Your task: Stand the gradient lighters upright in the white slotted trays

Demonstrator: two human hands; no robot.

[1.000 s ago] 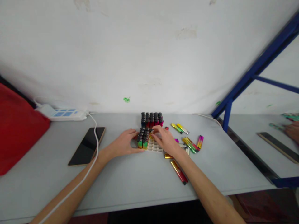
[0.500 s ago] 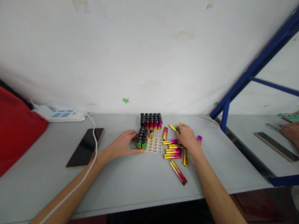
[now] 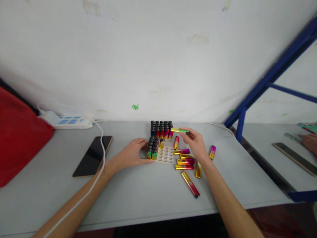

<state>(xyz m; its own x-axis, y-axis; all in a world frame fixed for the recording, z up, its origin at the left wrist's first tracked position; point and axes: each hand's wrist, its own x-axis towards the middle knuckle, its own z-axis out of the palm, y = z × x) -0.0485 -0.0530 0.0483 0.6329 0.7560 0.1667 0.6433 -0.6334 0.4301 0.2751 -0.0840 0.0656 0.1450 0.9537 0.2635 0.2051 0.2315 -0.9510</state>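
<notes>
My right hand (image 3: 193, 142) pinches a yellow-green lighter (image 3: 180, 131) by its dark-topped end, above the table and level with the back block of lighters. My left hand (image 3: 135, 152) grips the left side of a white tray (image 3: 165, 155) with round-edged slots, thumb at the front corner and fingers behind. Green-bottomed lighters (image 3: 152, 148) with black tops stand upright in the tray's left columns, and a single yellow lighter (image 3: 161, 143) stands beside them at the back. Several loose shiny lighters (image 3: 184, 167) in yellow, red and purple lie right of the tray.
A full block of upright lighters (image 3: 161, 129) stands behind the tray. To the left lie a phone (image 3: 92, 155), a white cable (image 3: 103, 152), a power strip (image 3: 71, 122) and a red cloth item (image 3: 22, 138). A blue metal frame (image 3: 240, 127) borders the right side; another person's hand (image 3: 310, 142) shows beyond it.
My right hand has lifted the yellow-green lighter off the table and brought it left and up, towards the back block. My left hand keeps its place at the tray.
</notes>
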